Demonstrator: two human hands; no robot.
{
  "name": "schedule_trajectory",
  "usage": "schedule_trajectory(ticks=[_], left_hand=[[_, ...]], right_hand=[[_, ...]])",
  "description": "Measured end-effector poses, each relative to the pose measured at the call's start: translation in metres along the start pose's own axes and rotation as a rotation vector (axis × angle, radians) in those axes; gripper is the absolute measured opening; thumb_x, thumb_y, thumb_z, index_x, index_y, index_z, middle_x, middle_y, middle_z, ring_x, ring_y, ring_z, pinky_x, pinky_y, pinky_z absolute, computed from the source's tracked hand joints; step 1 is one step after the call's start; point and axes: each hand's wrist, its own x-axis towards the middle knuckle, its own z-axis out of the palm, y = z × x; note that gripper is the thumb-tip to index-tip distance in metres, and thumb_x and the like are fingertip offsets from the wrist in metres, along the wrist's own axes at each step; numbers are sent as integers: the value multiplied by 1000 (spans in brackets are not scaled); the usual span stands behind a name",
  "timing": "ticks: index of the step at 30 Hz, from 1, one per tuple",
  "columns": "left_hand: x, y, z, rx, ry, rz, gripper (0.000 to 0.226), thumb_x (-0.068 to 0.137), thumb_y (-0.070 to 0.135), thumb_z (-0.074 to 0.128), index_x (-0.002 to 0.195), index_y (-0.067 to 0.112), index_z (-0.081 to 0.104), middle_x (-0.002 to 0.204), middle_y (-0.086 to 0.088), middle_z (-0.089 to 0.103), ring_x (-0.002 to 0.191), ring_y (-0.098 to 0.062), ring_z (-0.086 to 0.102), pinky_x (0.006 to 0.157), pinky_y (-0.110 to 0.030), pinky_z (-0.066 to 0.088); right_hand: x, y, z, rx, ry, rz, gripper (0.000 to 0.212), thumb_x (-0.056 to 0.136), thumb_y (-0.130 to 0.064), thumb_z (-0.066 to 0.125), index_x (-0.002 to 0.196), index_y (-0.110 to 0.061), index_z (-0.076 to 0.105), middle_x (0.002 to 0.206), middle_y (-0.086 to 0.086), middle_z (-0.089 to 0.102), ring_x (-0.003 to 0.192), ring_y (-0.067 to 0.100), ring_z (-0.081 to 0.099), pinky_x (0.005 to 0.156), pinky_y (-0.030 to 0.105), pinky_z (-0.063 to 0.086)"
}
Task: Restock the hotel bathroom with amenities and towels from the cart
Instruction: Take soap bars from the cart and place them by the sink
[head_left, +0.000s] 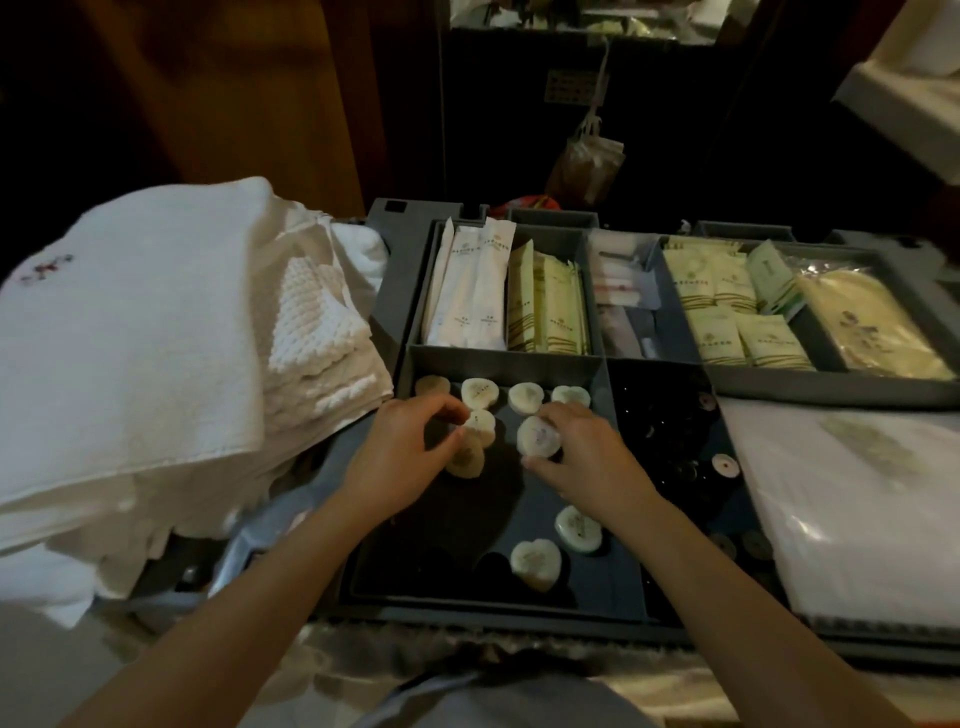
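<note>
The grey cart tray (506, 358) has a near compartment holding several small round wrapped soaps. My left hand (402, 452) pinches one wrapped soap (466, 457) between thumb and fingers, another soap (482, 423) lying right by its fingertips. My right hand (582, 457) grips a wrapped soap (540, 436) with curled fingers and thumb. More soaps lie along the compartment's far wall (524, 397) and near its front (535, 564). A stack of folded white towels (156, 338) sits to the left of the tray.
Behind the soaps, compartments hold white sachets (470, 286) and cream packets (550, 312). Further cream packets (727, 312) fill the right bin. Dark small bottles (670, 431) sit right of the soaps. A plastic-wrapped white bundle (857, 499) lies far right. A bag (587, 161) hangs behind.
</note>
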Motion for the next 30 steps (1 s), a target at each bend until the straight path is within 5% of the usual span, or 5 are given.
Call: schedule_trajectory(ticks=[5,9,13,18,30], left_hand=[[3,-2,2,101,-81,28,20,84,37,59,103,34,61,102,16,65,99,-9,59,93,-34,46],[17,13,0,109,-275,113,21,87,27,60,108,25,61,105,10,63,95,-2,59,92,-30,49],[27,30,14,142,-519,253,30,86,26,63,116,24,59,112,9,61,96,1,55,84,-13,47],[28,40,42,97,-701,392,36,84,26,67,118,17,60,116,1,61,104,-7,56,90,-23,45],[29,40,73,339,-628,530,49,78,36,69,123,23,57,112,-2,63,101,-21,60,80,-30,42]], right_hand=[[1,8,-25,10,117,59,45,82,-26,68,122,-15,51,121,7,52,109,25,54,89,35,46],[1,17,-34,-35,117,63,44,81,-29,69,119,-17,52,115,4,53,103,25,56,81,35,47],[-3,18,-39,-104,144,70,42,79,-34,69,115,-19,53,111,4,56,102,24,55,78,36,47],[-15,25,-47,-130,142,105,39,81,-37,68,114,-19,54,108,3,57,102,24,54,77,38,48],[-26,27,-46,-103,176,117,42,82,-38,66,119,-21,52,113,0,57,108,20,51,78,35,47]])
